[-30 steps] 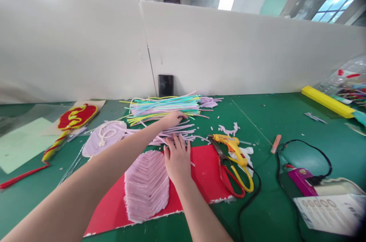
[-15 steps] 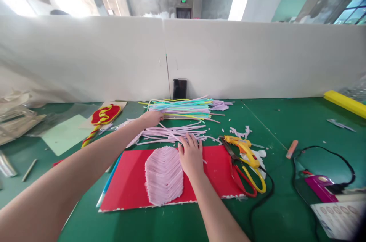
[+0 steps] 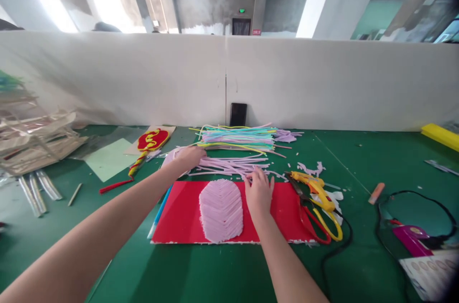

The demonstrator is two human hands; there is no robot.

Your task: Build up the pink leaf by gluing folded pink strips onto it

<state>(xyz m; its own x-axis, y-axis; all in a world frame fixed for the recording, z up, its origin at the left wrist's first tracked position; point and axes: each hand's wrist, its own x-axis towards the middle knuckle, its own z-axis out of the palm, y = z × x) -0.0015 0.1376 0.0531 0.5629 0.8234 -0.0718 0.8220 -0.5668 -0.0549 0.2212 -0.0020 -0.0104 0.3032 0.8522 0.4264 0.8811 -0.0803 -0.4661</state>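
Left grip (image 3: 193, 156) has lilac stems (image 3: 229, 166) just to its right

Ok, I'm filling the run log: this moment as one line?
left hand: at left end of lilac pipe cleaners; right hand: at their near side; chevron lilac piece: on red board; scissors: board's right end

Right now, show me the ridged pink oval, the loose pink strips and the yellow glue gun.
Ridged pink oval (image 3: 221, 211): head view, middle of its ridged face.
Loose pink strips (image 3: 229, 166): head view, middle of the bunch.
Yellow glue gun (image 3: 324, 200): head view, on its handle.
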